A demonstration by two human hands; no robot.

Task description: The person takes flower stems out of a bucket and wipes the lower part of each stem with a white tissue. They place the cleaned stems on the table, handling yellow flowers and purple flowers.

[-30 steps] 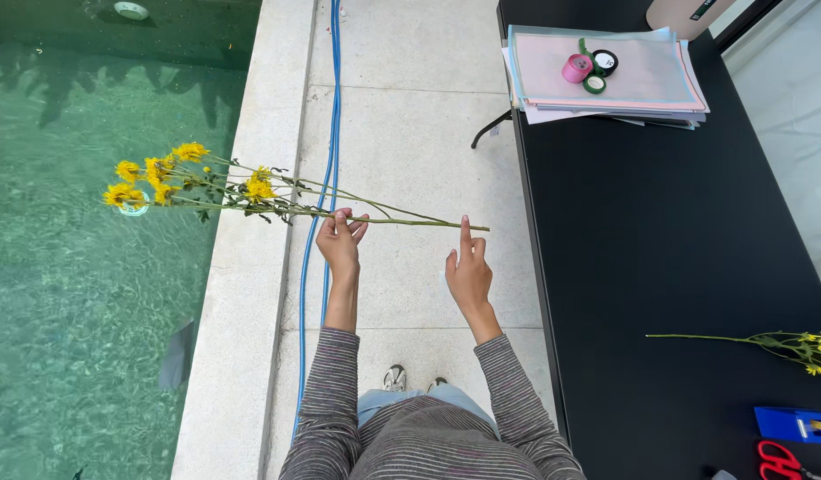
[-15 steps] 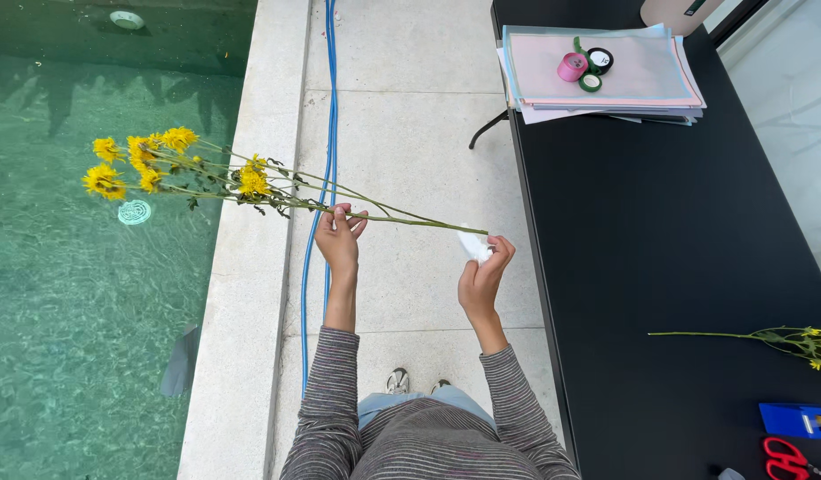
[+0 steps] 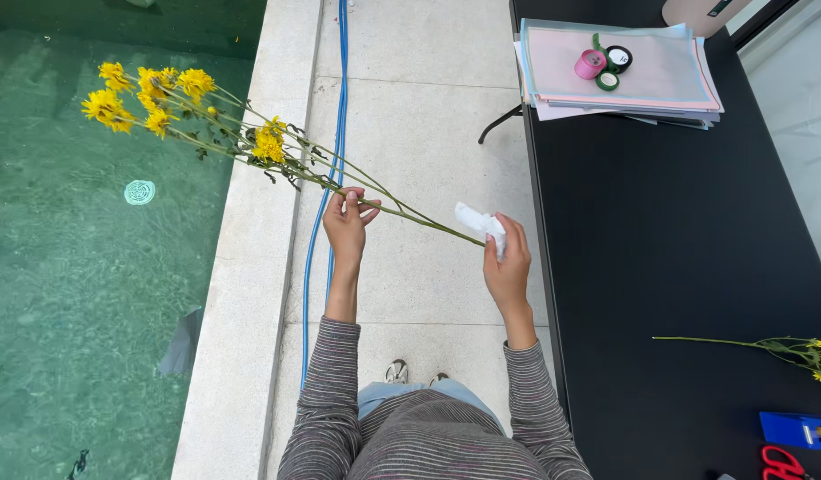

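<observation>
Head view: left hand [image 3: 346, 224] pinches yellow flower stems [image 3: 375, 200] mid-length over the paving; right hand [image 3: 506, 267] grips white tissue [image 3: 478, 221] at cut ends. Best wrap snug, w/ stems kept level.

Both arms extended forward, sleeves to wrists. Left hand [image 3: 348, 222] fingers pinched closed, palm down. Right hand [image 3: 508, 262] fingers curled shut, slightly nearer the body.

left hand [image 3: 346, 224]: grips yellow flower stems [image 3: 277, 158] | right hand [image 3: 508, 265]: white wad [image 3: 479, 222] at stem end
</observation>
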